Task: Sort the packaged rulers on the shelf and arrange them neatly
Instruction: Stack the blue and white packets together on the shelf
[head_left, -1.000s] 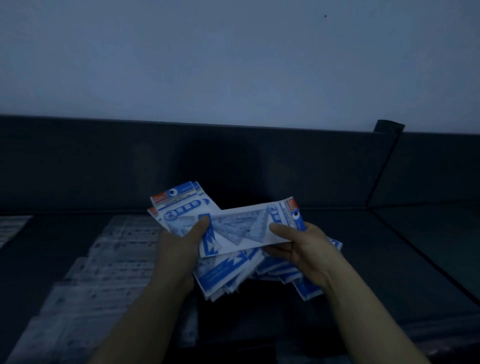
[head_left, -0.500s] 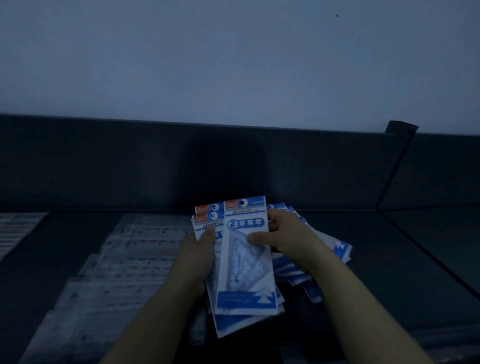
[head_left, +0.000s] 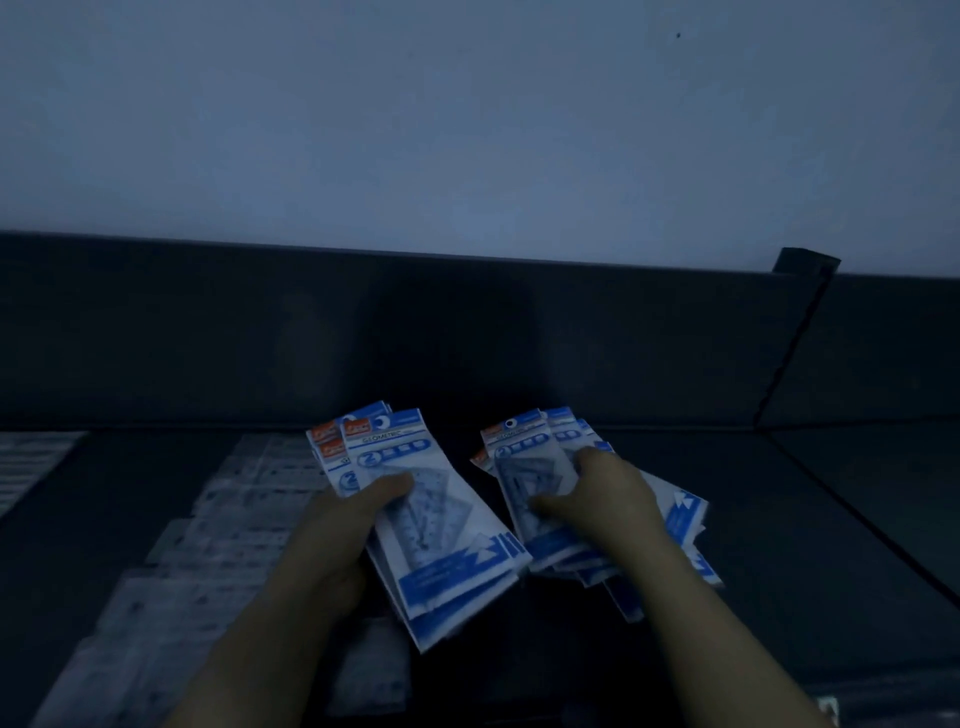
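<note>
Over the dark shelf (head_left: 779, 519) the single bundle has just split: I see a squared stack of ruler packs (head_left: 441, 551) clamped under my left hand (head_left: 353, 525) thumb. My right hand (head_left: 605, 493) grips the looser pile (head_left: 524, 441) just beside it, so sorting looks partway done

A dark shelf (head_left: 779, 545) is pictured covered along its left side by overlapping rows of pale packaged rulers (head_left: 228, 525), with blue-and-white packs (head_left: 680, 519) piled mid-shelf.

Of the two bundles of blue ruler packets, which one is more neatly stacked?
The bundle in the left hand: its packets nearly overlap, while the other bundle, under the right hand, fans out.
</note>
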